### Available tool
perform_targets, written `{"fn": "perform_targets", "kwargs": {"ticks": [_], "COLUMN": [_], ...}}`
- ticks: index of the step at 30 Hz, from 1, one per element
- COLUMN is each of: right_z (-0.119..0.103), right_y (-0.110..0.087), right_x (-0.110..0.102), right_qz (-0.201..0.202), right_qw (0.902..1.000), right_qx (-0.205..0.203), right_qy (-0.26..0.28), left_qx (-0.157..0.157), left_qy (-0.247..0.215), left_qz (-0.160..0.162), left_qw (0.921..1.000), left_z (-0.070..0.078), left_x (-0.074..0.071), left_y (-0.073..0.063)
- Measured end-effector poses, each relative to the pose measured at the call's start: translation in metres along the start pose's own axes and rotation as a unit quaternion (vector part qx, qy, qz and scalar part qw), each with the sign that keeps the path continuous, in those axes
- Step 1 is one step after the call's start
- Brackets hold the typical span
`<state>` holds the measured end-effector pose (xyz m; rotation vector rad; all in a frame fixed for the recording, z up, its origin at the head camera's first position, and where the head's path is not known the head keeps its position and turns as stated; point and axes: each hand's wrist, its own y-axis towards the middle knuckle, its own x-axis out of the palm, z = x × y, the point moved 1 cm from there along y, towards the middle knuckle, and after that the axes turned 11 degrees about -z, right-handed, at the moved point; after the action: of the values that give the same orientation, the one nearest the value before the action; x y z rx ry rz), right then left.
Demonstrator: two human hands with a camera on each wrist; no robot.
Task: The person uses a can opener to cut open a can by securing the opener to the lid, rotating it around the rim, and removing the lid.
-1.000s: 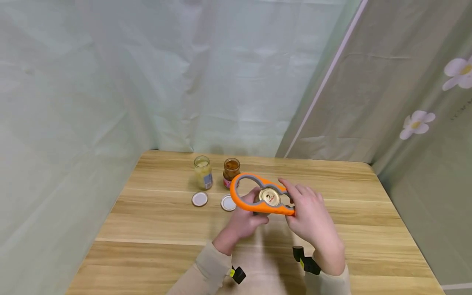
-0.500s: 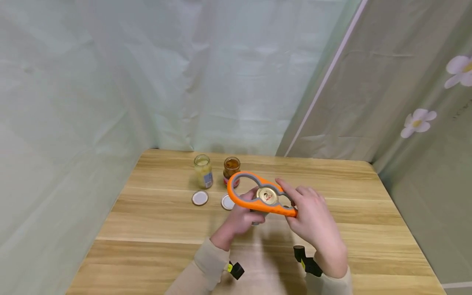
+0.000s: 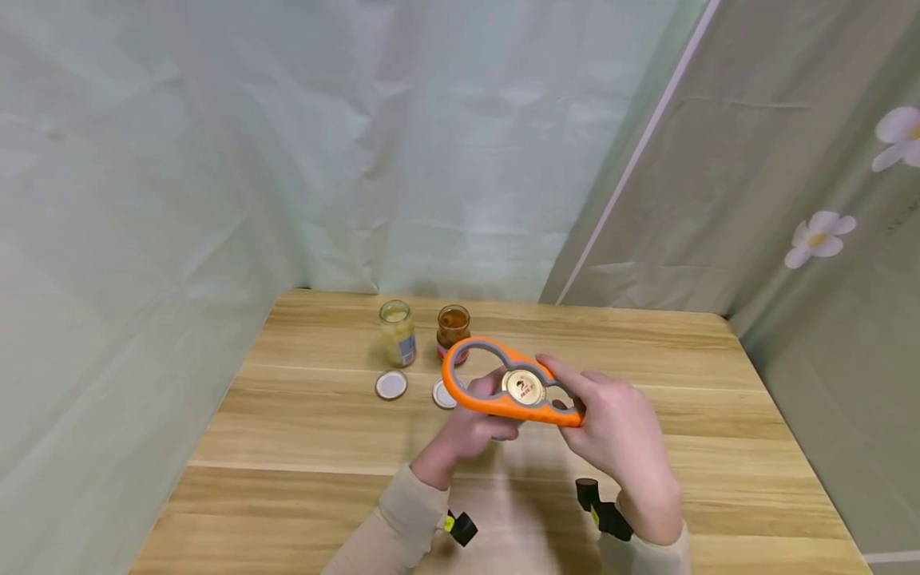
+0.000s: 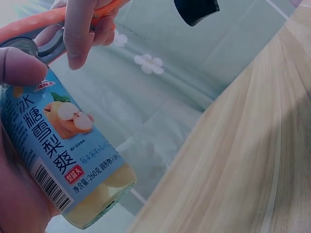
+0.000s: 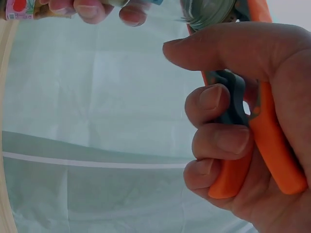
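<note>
My left hand [image 3: 467, 431] grips a glass jar of pears with a blue label [image 4: 60, 136], held tilted above the table. The jar's gold lid [image 3: 524, 386] sits in the middle opening of an orange and grey jar opener [image 3: 467, 391]. My right hand [image 3: 611, 419] holds the opener by its two handles [image 5: 277, 141], fingers curled round them in the right wrist view. Most of the jar is hidden under the opener in the head view.
Behind the hands stand an open jar with pale contents [image 3: 398, 339] and an open jar with brown contents [image 3: 453, 327]. Two lids lie before them, a left lid [image 3: 391, 385] and a right lid [image 3: 444, 394] partly covered by the opener. A curtain [image 3: 431, 160] hangs behind the wooden table [image 3: 287, 431].
The jar and opener have shifted slightly left over the second, with the lid staying in the middle opening. Both hands keep their hold, and the opener has tipped a little.
</note>
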<state>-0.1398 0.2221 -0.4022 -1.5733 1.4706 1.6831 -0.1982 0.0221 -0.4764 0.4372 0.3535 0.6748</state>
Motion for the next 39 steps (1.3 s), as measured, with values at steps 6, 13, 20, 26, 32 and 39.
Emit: {"fn": "perform_targets", "kwargs": {"ticks": [6, 13, 20, 26, 32, 39], "right_z": [0.002, 0.006, 0.009, 0.013, 0.015, 0.016], "right_y": [-0.002, -0.004, -0.006, -0.006, -0.006, -0.006], "right_x": [-0.002, -0.002, -0.003, -0.007, -0.008, -0.008], "right_qz": [0.011, 0.014, -0.006, -0.020, -0.026, -0.024], "right_qw": [0.9998, 0.9994, 0.9991, 0.9966, 0.9962, 0.9965], "right_qx": [-0.015, -0.030, -0.031, -0.055, -0.056, -0.056], "right_qy": [0.007, 0.013, 0.027, 0.059, 0.061, 0.057], "left_qx": [-0.013, -0.012, -0.021, -0.022, -0.026, -0.048], "left_qy": [-0.006, 0.035, -0.023, -0.095, -0.127, -0.111], "left_qz": [-0.004, -0.012, -0.064, -0.111, -0.136, -0.111], "left_qw": [0.9999, 0.9992, 0.9975, 0.9891, 0.9822, 0.9864], "left_z": [0.001, 0.000, -0.001, -0.001, -0.001, -0.002], "left_x": [0.000, 0.000, 0.002, 0.002, 0.002, 0.000], "left_y": [0.000, -0.002, -0.003, -0.003, -0.003, -0.005]}}
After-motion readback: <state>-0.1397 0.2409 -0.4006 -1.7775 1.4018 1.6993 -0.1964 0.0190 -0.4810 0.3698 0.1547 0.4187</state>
